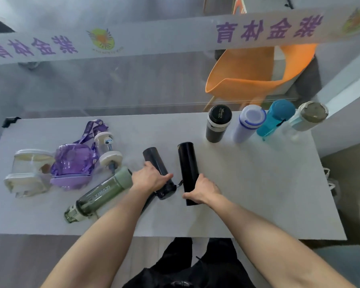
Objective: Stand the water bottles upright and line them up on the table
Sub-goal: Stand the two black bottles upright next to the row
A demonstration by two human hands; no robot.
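Observation:
Two black flasks lie on the white table. My left hand grips the left black flask near its cap end. My right hand grips the right black flask near its lower end. Several bottles stand upright in a row at the back right: a black-lidded one, a white one with a blue ring, a teal one and a clear one with a grey lid. A green bottle, a purple bottle, a small clear bottle and a wide clear bottle lie at the left.
A glass wall with a printed banner runs behind the table. An orange chair stands beyond the glass. The table's near edge is right in front of my legs, and a wall is close on the right.

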